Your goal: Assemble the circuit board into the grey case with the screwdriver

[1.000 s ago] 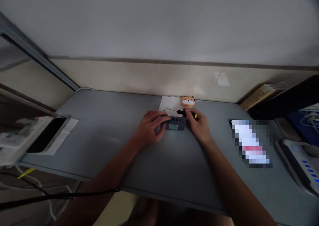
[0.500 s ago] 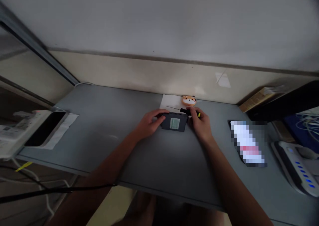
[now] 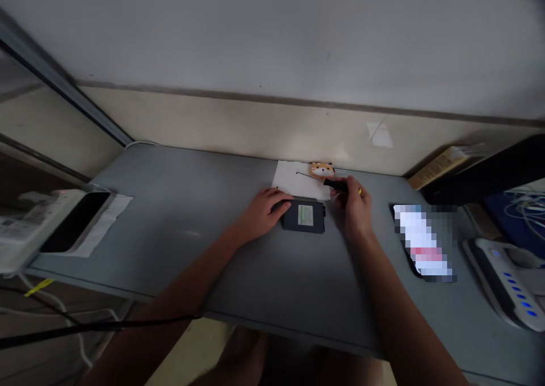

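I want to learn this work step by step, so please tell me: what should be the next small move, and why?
Probably the right hand should turn the tip of the screwdriver toward the dark box: the tip points left over the white paper, while the left hand touches the box's left end.

I saw a matt, dark rectangular plastic box, a slim black-handled tool with a thin metal-looking shaft, matt white paper sheet, and smooth, faintly glossy grey counter.
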`<state>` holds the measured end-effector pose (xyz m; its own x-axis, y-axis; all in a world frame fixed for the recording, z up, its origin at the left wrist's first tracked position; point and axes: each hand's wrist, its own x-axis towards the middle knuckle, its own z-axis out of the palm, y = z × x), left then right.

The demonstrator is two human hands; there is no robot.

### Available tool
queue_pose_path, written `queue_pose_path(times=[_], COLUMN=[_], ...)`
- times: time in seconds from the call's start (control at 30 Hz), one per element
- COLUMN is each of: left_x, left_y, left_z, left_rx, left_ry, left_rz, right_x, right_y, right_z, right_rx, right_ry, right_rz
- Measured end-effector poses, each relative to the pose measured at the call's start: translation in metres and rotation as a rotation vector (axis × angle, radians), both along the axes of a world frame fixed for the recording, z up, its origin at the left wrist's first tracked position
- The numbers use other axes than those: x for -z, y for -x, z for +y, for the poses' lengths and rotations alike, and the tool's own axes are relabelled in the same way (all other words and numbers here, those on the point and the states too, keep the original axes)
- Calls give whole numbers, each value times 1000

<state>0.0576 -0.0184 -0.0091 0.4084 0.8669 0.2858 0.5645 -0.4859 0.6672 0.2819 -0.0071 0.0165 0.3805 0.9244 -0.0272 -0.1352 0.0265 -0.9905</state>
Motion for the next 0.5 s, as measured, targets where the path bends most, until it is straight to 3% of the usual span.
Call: queue_pose_path(times=[0.1,0.27,0.5], left_x=[-4,-16,-18], left_y=[4,14,14], left_z=[-2,-7,-8], left_rx=[31,195,247], left_ry=[13,97,83], left_rz=[26,97,44], right_x=[-3,-4,-3], right_y=[-2,-8,-20], right_z=[0,1,3], right_rx=[27,63,85], right_ry=[-8,-22,-95], right_rz=[3,11,-7])
